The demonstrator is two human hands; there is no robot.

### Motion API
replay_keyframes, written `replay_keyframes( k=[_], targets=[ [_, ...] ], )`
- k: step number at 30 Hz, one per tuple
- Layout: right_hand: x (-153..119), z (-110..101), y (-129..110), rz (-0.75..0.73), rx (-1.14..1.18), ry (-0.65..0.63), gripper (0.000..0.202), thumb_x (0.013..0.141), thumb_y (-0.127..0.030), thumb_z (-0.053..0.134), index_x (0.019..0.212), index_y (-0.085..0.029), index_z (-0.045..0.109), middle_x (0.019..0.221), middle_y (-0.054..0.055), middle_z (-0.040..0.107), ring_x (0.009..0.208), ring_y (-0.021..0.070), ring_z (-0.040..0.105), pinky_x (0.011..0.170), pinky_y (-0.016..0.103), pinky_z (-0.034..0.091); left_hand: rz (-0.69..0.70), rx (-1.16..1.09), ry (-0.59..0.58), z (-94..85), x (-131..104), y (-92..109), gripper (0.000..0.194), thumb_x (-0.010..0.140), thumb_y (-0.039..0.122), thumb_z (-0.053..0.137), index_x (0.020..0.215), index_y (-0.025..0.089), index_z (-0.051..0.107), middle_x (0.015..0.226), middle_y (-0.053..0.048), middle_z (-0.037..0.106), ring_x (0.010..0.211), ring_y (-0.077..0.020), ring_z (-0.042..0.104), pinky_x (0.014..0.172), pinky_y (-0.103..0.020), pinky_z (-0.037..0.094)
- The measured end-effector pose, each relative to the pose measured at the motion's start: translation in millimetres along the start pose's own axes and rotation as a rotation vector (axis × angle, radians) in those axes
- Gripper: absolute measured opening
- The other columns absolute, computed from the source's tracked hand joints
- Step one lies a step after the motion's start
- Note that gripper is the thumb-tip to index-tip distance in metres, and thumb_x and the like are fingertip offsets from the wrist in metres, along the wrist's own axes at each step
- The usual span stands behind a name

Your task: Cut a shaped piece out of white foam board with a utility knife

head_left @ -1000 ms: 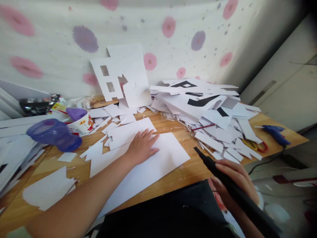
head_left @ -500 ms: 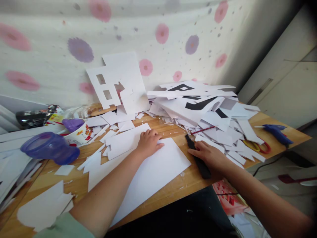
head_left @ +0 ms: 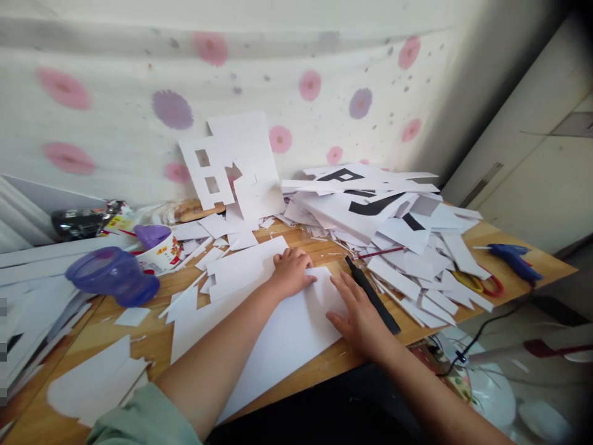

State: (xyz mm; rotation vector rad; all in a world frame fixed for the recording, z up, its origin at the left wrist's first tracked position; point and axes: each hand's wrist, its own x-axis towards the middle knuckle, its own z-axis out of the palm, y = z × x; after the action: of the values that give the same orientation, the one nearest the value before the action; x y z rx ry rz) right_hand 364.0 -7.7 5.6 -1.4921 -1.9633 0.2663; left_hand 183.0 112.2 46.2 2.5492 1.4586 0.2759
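My left hand (head_left: 293, 272) rests on the upper edge of a large white sheet (head_left: 278, 346), fingers bent and somewhat apart, grasping nothing that shows. My right hand (head_left: 354, 309) is over the sheet's right corner, its fingers apart and nothing in it. Just right of it lies a long black tool (head_left: 373, 296) on the wooden table. A notched white piece (head_left: 238, 269) lies against the sheet, left of my left hand.
White scraps and cut boards (head_left: 412, 247) are heaped at the right, near a blue glue gun (head_left: 516, 259) and red-yellow scissors (head_left: 482, 284). At the left stand a translucent blue container (head_left: 111, 275) and a paper cup (head_left: 162, 250). A cut-out board (head_left: 250, 167) leans on the curtain.
My right hand has let go of the black tool and moved left onto the sheet. My left hand remains at the sheet's upper edge. The camera view has shifted slightly.
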Motion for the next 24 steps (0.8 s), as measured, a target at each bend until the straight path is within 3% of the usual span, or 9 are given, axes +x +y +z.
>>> replay_keyframes(
  k=[3, 6, 9, 11, 13, 16, 18, 21, 24],
  targets=[
    [7.4, 4.6, 8.6, 0.157, 0.14, -0.02, 0.07, 0.08, -0.028, 0.062, 0.145, -0.017, 0.039, 0.141, 0.02, 0.048, 0.121, 0.0312, 0.057, 0.097, 0.05, 0.051, 0.028, 0.01, 0.042, -8.2, -5.1, 9.3, 0.018, 0.084, 0.033, 0.067, 0.1, 0.025, 0.062, 0.123, -0.004, 0.058, 0.12, -0.0248, 0.046, 0.101, -0.049, 0.03],
    [14.0, 1.3, 11.9, 0.272, 0.231, -0.031, 0.057, 0.078, -0.028, 0.062, 0.133, -0.017, 0.053, 0.129, 0.017, 0.058, 0.101, 0.0246, 0.066, 0.088, 0.042, 0.056, 0.035, 0.034, 0.061, -18.1, -19.1, 18.9, 0.021, 0.084, 0.029, 0.066, 0.104, 0.025, 0.063, 0.127, -0.006, 0.057, 0.123, -0.0264, 0.045, 0.108, -0.054, 0.023],
    [18.4, -2.3, 9.8, 0.261, 0.237, -0.029, 0.047, 0.075, -0.029, 0.063, 0.12, -0.016, 0.064, 0.128, 0.017, 0.06, 0.108, 0.0267, 0.064, 0.091, 0.042, 0.054, 0.043, 0.067, 0.054, -31.0, -51.9, 20.2, 0.033, 0.081, 0.031, 0.069, 0.113, 0.025, 0.063, 0.137, -0.008, 0.053, 0.128, -0.0292, 0.044, 0.11, -0.052, 0.025],
    [21.3, -4.0, 7.3, 0.241, 0.24, -0.02, 0.044, 0.073, -0.029, 0.063, 0.116, -0.017, 0.066, 0.124, 0.015, 0.063, 0.112, 0.029, 0.062, 0.097, 0.045, 0.05, 0.024, 0.093, 0.054, -39.3, -86.8, 9.3, 0.039, 0.081, 0.034, 0.068, 0.118, 0.023, 0.062, 0.142, -0.01, 0.05, 0.13, -0.0298, 0.044, 0.11, -0.048, 0.03],
    [24.5, -4.9, 5.3, 0.224, 0.253, -0.011, 0.041, 0.073, -0.029, 0.064, 0.112, -0.017, 0.068, 0.119, 0.014, 0.067, 0.11, 0.0299, 0.062, 0.1, 0.047, 0.046, -0.087, 0.136, 0.1, -44.6, -129.3, -13.3, 0.039, 0.084, 0.032, 0.063, 0.121, 0.019, 0.062, 0.145, -0.016, 0.047, 0.131, -0.0348, 0.044, 0.109, -0.053, 0.032],
    [28.4, -3.6, 5.0, 0.22, 0.287, -0.002, 0.038, 0.071, -0.029, 0.065, 0.108, -0.017, 0.07, 0.111, 0.013, 0.071, 0.102, 0.0303, 0.065, 0.098, 0.049, 0.046, -0.413, 0.162, 0.312, -45.1, -194.0, -58.2, 0.039, 0.085, 0.033, 0.055, 0.12, 0.016, 0.062, 0.146, -0.019, 0.045, 0.133, -0.0376, 0.044, 0.109, -0.053, 0.035],
    [30.0, -0.5, 7.0, 0.242, 0.315, 0.003, 0.037, 0.071, -0.03, 0.067, 0.105, -0.018, 0.071, 0.107, 0.014, 0.072, 0.097, 0.0311, 0.066, 0.096, 0.052, 0.046, -0.582, 0.088, 0.374, -41.3, -227.8, -81.7, 0.043, 0.082, 0.038, 0.055, 0.119, 0.016, 0.061, 0.144, -0.02, 0.046, 0.134, -0.0379, 0.043, 0.11, -0.054, 0.035],
    [31.3, 5.3, 12.5, 0.315, 0.38, 0.007, 0.037, 0.071, -0.032, 0.069, 0.105, -0.018, 0.071, 0.098, 0.013, 0.074, 0.088, 0.0313, 0.067, 0.089, 0.055, 0.048, -0.646, -0.198, 0.371, -34.7, -253.5, -93.4, 0.042, 0.077, 0.043, 0.058, 0.113, 0.023, 0.063, 0.138, -0.013, 0.054, 0.131, -0.0323, 0.048, 0.108, -0.05, 0.039],
    [32.2, 8.6, 17.6, 0.389, 0.503, 0.017, 0.037, 0.071, -0.034, 0.07, 0.105, -0.02, 0.07, 0.095, 0.011, 0.075, 0.086, 0.0292, 0.069, 0.085, 0.051, 0.052, -0.681, -0.497, 0.473, -34.2, -254.0, -87.0, 0.041, 0.069, 0.046, 0.066, 0.104, 0.025, 0.067, 0.134, -0.01, 0.057, 0.122, -0.0313, 0.055, 0.098, -0.045, 0.048]
  ],
)
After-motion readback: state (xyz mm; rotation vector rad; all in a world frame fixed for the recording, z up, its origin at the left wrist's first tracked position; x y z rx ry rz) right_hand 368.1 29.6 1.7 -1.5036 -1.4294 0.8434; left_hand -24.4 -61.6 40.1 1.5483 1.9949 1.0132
